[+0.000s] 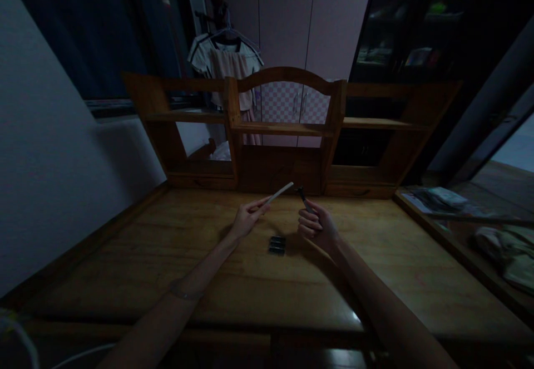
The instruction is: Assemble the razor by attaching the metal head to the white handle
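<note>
At centre frame, a pale strip (279, 193) is gripped by the left hand (246, 219) and a dark-headed tool (304, 197) by the right hand (319, 227), strip and tool not yet touching. Below, small dark pieces (277, 245) are seen untouched on the worktop (167, 252).

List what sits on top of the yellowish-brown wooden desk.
Small black oblong pieces and, at the back, a brown wooden shelf unit. Whatever the bare forearms cover cannot be seen.
</note>
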The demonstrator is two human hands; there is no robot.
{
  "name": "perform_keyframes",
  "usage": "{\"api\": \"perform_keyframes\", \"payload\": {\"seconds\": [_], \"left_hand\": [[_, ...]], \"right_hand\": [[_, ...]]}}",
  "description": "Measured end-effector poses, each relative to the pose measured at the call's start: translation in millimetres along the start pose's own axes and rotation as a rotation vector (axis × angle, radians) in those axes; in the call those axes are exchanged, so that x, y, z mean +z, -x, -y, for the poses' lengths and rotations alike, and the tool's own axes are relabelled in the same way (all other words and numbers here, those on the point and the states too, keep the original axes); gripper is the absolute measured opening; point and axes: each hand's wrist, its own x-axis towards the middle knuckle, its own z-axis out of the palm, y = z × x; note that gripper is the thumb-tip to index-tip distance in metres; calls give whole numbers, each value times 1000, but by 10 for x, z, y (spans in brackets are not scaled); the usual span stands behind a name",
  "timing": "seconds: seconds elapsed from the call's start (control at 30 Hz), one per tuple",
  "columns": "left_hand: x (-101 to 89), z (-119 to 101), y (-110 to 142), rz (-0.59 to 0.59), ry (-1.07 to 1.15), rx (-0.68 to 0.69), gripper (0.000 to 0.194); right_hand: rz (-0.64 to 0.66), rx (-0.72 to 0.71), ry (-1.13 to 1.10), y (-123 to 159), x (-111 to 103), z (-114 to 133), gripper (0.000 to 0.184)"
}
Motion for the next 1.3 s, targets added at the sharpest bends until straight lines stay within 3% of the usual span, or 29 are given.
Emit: {"api": "perform_keyframes", "payload": {"seconds": [0.2,0.37,0.53,0.67,0.77,1.03,1.3], "left_hand": [[23,-18,4,48,-29,20,53],[-10,-42,-9,-9,-64,79,47],[-1,-33,10,58,-106,96,47],[-8,6,-24,-77,-199,239,39],[-37,0,-45,-131,-214,267,38],[31,-57,14,23,-183,265,38],[-41,-59,-37,-35,-127,257,38]], "right_hand": [[19,4,19,-20,-16,-10,49],[6,14,40,-28,-22,-20,50],[-29,21,37,-24,-19,-33,50],[-19,37,40,-31,-19,-41,49],[-3,21,36,-38,-29,-40,49],[-21,-13,13,-24,-60,-41,48],[-56,-59,18,-4,-17,-6,49]]}}
